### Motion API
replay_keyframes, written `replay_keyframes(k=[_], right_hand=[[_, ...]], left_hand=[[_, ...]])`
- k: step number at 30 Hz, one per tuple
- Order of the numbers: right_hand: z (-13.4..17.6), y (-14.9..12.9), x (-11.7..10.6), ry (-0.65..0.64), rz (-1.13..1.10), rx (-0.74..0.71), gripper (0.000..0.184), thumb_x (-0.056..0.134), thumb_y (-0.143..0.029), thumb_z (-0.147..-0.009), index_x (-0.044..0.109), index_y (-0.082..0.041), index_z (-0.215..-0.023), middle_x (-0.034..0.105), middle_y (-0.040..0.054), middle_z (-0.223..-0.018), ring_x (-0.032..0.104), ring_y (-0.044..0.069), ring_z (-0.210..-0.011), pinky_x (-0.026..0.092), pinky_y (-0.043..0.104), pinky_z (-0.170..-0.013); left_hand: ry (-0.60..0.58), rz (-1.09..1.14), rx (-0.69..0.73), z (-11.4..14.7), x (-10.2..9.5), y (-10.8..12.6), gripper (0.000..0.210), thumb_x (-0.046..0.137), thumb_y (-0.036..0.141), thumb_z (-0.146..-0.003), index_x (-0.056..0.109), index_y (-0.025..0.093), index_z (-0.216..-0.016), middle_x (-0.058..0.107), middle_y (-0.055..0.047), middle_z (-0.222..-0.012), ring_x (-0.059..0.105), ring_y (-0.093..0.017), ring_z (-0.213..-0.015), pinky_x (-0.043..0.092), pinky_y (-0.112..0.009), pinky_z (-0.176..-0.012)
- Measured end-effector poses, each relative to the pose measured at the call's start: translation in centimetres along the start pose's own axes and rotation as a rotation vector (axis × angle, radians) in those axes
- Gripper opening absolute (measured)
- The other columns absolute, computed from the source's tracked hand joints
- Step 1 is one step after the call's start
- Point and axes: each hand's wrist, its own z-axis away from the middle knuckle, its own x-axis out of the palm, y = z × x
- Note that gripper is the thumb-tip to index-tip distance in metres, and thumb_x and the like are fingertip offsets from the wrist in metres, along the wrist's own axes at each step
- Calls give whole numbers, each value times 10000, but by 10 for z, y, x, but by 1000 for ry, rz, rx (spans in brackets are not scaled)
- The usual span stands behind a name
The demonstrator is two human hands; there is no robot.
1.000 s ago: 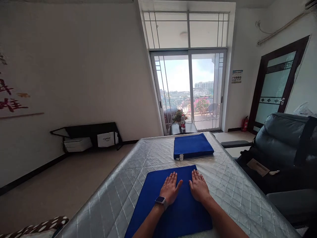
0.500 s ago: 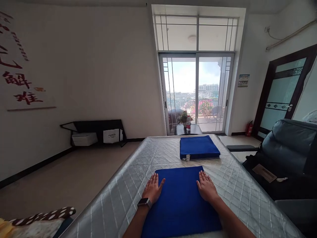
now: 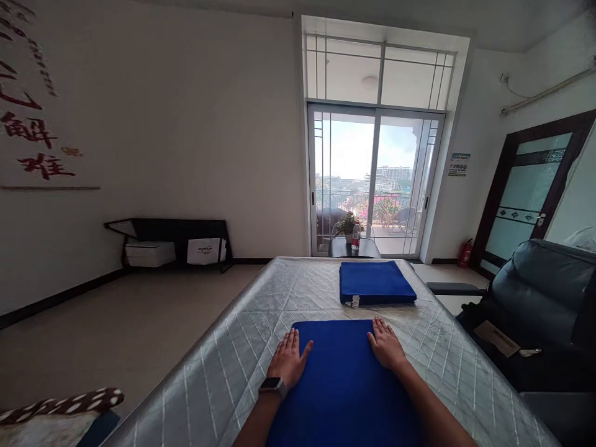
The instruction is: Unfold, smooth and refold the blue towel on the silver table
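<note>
A flat piece of blue cloth (image 3: 342, 385) lies in front of me on a quilted silver-grey cover (image 3: 218, 360). My left hand (image 3: 287, 359), with a watch (image 3: 273, 385) on its wrist, rests flat on the cloth's left edge, fingers stretched out and thumb apart. Across from it, my right hand (image 3: 386, 344) lies flat on the upper right edge, its fingers stretched forward. Beyond the two hands sits a folded blue cloth stack (image 3: 376, 282) with a white tag (image 3: 356, 302) at its near corner. The near end of the front cloth runs out of view.
A black armchair (image 3: 540, 285) stands at the right, a cardboard piece (image 3: 496, 338) on its seat. Behind the bed's far end is a small dark table (image 3: 342, 248) with a plant and a bottle (image 3: 356, 237). Patterned fabric (image 3: 60, 406) shows at lower left.
The view has tilted and shifted slightly. Both hands stay flat on the cloth's edges; the right hand sits slightly further left on the top corner.
</note>
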Motion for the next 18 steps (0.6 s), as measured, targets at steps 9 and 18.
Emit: replay_keyframes(k=[9,18], right_hand=[[3,5,4,42,-26,-8,652,192,-386,-1023,202,-81,-1598,194,112,-1675,145,194,-1548,98,381,-1245],[3,11,8,75,-108,-31,666,197,-391,-1015,217,-57,-1591,186,126,-1669,150,227,-1547,96,412,-1254]], left_hand=[[-58,-48,-28,5,-14,7,787,188,617,-992,362,74,-1534,315,-149,-1638,319,-249,-1519,272,-408,-1237],[-70,-153,-53,-9,-30,45,762,187,583,-980,439,85,-1499,395,-170,-1606,320,-325,-1513,257,-495,-1244]])
